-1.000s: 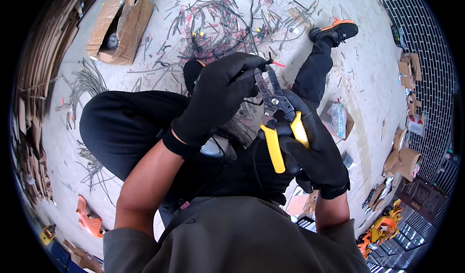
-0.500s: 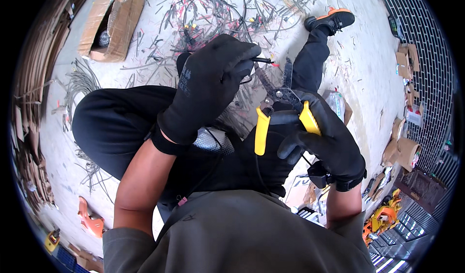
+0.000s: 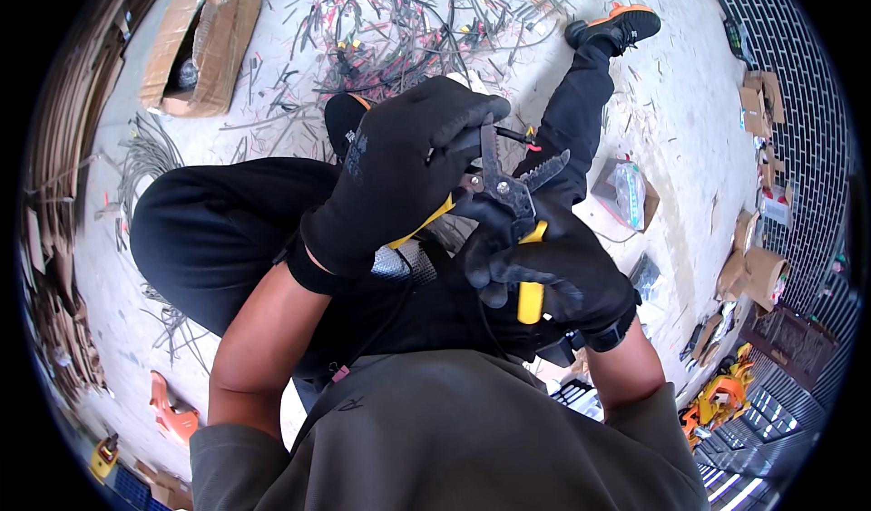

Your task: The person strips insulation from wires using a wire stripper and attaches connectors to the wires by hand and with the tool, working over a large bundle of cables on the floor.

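Left hand, matte-gloved, pinches a slim black cable; right hand curls around the yellow handle of serrated metal pliers

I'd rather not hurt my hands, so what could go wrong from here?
The open jaws of the yellow-handled pliers are close by the left hand, so squeezing with the right hand might nip it. Little of the black cable sticks out past that left hand, so it could prove awkward to clamp. Wire scraps litter the floor ahead, and might get underfoot.
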{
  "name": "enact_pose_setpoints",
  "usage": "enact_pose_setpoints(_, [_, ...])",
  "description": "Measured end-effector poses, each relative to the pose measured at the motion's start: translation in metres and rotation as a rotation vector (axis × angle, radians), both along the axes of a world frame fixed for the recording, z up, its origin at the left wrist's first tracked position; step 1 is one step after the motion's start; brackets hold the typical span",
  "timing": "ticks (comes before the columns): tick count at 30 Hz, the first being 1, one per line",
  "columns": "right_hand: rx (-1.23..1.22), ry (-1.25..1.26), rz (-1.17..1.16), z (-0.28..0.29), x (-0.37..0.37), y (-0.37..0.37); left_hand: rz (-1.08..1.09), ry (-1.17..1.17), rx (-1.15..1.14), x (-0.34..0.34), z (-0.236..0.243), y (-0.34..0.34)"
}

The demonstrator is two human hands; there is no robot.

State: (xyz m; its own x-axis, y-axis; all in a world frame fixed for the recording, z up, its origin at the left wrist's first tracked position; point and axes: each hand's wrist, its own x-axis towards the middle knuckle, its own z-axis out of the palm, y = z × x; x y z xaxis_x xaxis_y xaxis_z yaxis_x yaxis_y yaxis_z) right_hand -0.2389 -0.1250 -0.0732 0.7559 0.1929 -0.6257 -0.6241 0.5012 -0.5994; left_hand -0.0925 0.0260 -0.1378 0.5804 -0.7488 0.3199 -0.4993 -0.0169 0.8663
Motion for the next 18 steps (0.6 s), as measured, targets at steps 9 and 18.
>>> enact_pose_setpoints(9, [-0.011, -0.054, 0.01, -0.003, 0.002, 0.003, 0.049, -0.082, -0.11, 0.008, -0.004, 0.0])
enact_pose_setpoints(18, [-0.183, -0.026, 0.11, 0.004, 0.007, -0.002, -0.039, 0.025, -0.047, 0.015, 0.002, 0.008])
